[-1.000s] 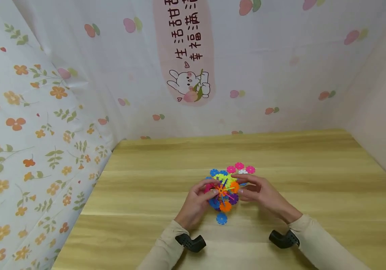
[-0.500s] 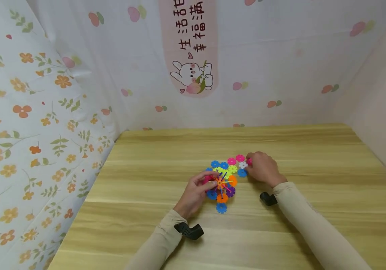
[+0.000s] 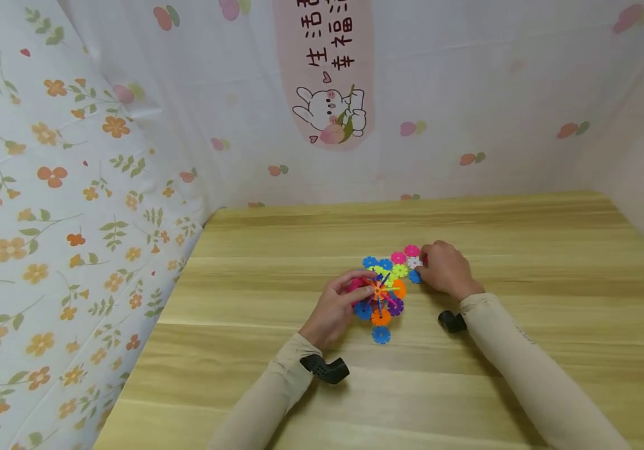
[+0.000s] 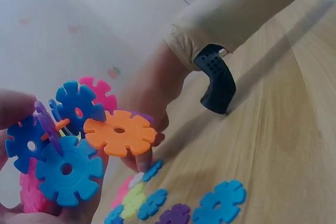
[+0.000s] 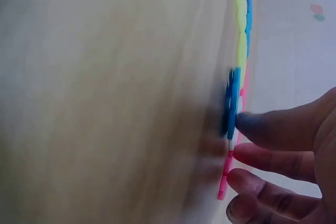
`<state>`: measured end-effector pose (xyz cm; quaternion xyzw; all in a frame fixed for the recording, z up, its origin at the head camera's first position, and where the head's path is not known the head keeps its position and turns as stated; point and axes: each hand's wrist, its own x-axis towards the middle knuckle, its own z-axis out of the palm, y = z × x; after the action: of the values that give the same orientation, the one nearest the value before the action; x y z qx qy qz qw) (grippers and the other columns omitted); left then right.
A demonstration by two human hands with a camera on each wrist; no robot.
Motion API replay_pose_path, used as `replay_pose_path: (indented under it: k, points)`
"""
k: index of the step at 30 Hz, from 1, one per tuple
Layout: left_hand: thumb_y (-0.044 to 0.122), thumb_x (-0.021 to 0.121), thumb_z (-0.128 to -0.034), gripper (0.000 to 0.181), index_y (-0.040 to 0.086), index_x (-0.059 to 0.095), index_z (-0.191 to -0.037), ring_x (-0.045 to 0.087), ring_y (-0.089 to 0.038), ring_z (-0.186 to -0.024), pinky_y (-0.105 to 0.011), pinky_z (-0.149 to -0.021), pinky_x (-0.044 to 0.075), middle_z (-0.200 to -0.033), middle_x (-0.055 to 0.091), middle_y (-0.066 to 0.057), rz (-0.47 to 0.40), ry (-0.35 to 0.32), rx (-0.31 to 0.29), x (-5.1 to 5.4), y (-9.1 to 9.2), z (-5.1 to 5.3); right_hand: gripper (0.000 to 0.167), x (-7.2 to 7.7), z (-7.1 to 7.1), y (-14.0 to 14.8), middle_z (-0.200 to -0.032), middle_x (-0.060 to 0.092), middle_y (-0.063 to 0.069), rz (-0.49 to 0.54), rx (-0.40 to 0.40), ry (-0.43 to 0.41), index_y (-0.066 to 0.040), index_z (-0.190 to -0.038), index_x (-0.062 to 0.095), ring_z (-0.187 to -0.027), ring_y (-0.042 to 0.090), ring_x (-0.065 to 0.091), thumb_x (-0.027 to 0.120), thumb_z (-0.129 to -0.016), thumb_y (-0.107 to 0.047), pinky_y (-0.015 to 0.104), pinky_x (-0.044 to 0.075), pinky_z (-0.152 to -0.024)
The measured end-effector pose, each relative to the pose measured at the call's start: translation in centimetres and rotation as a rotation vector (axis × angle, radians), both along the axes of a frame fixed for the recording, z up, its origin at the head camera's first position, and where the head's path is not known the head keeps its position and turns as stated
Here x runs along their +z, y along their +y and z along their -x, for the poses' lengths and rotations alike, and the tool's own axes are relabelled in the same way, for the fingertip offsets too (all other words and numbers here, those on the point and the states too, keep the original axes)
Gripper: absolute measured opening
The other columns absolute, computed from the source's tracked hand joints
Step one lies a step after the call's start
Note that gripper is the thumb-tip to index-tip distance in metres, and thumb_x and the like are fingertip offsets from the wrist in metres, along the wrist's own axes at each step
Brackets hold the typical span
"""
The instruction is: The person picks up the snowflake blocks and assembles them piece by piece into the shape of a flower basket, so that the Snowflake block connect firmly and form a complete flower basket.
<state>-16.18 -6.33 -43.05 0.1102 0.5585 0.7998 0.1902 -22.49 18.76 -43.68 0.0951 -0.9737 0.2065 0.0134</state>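
My left hand (image 3: 330, 309) grips a cluster of interlocked notched plastic discs (image 3: 377, 290), in orange, blue, pink and purple. In the left wrist view, the cluster (image 4: 67, 169) stands between thumb and fingers, with discs at several angles. My right hand (image 3: 448, 270) reaches down to the right end of the loose flat discs on the table. In the right wrist view, its thumb touches a blue disc (image 5: 233, 103). The fingertips lie at a pink disc (image 5: 226, 177), spaced apart from the thumb. Beside that hand, a white disc (image 3: 414, 262) is partly visible.
Loose discs lie around the held cluster: pink (image 3: 398, 257), yellow (image 3: 399, 270), orange (image 3: 381, 317), purple (image 3: 395, 305) and a blue disc (image 3: 381, 335) nearest me. They rest on a wooden table (image 3: 277, 250). A printed curtain (image 3: 232, 94) hangs behind it.
My right hand has left the cluster and moved right and away from me to the pink, white and blue discs. The left hand keeps hold of the cluster. The head view has shifted slightly.
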Motion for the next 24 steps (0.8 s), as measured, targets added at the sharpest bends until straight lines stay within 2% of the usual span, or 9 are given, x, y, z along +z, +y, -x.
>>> replay_pose_path:
  k: [4, 9, 16, 19, 22, 24]
  points:
    - [0.001, 0.057, -0.0976, 0.031, -0.004, 0.059, -0.128, 0.057, -0.014, -0.101, -0.022, -0.089, 0.05, -0.132, 0.051, -0.02, -0.007, -0.001, -0.006, 0.3, 0.1, 0.3, 0.025, 0.2, -0.1, -0.2, -0.096, 0.064, 0.021, -0.016, 0.029, 0.012, 0.005, -0.103, 0.071, -0.083, 0.033, 0.059, 0.067, -0.09, -0.015, 0.048, 0.055, -0.071]
    - [0.001, 0.057, -0.0973, 0.03, -0.003, 0.06, -0.127, 0.057, -0.013, -0.102, -0.022, -0.089, 0.05, -0.124, 0.056, -0.01, -0.006, 0.012, -0.003, 0.5, 0.4, 0.7, 0.035, 0.5, -0.2, -0.1, -0.106, 0.064, 0.025, -0.038, 0.036, 0.0, 0.005, -0.115, 0.069, -0.092, 0.038, 0.061, 0.071, -0.088, -0.019, 0.053, 0.056, -0.075]
    - [0.003, 0.057, -0.0977, 0.027, -0.001, 0.062, -0.124, 0.057, -0.014, -0.098, -0.021, -0.087, 0.049, -0.112, 0.06, -0.003, -0.007, 0.016, 0.003, 0.8, 0.4, 0.8, 0.034, 0.7, 0.5, 0.1, -0.103, 0.067, 0.023, -0.015, 0.055, -0.041, 0.008, -0.109, 0.07, -0.091, 0.037, 0.062, 0.073, -0.086, -0.017, 0.05, 0.056, -0.076]
    - [0.003, 0.058, -0.0973, 0.026, 0.0, 0.063, -0.122, 0.057, -0.014, -0.098, -0.022, -0.087, 0.049, -0.112, 0.06, -0.003, -0.015, 0.013, 0.007, 1.0, 0.4, 0.8, 0.027, 1.0, 0.9, -0.1, -0.088, 0.067, 0.016, 0.026, 0.044, -0.076, 0.006, -0.101, 0.071, -0.078, 0.029, 0.059, 0.07, -0.088, -0.017, 0.04, 0.053, -0.066]
    - [0.003, 0.058, -0.0973, 0.025, 0.001, 0.064, -0.122, 0.059, -0.014, -0.099, -0.022, -0.087, 0.051, -0.113, 0.059, -0.004, -0.025, 0.005, 0.004, 0.9, 0.4, 0.8, 0.025, 1.2, 1.3, -0.4, -0.066, 0.055, 0.006, 0.052, 0.025, -0.112, 0.001, -0.079, 0.067, -0.062, 0.021, 0.049, 0.068, -0.09, -0.021, 0.03, 0.041, -0.053]
    - [0.003, 0.058, -0.0975, 0.025, 0.001, 0.064, -0.122, 0.06, -0.014, -0.099, -0.022, -0.087, 0.052, -0.116, 0.059, -0.005, -0.031, -0.003, -0.002, 0.9, 0.4, 0.7, 0.03, 1.2, 1.4, -0.6, -0.06, 0.045, 0.002, 0.055, 0.008, -0.129, -0.005, -0.067, 0.06, -0.057, 0.019, 0.044, 0.068, -0.09, -0.023, 0.027, 0.034, -0.049]
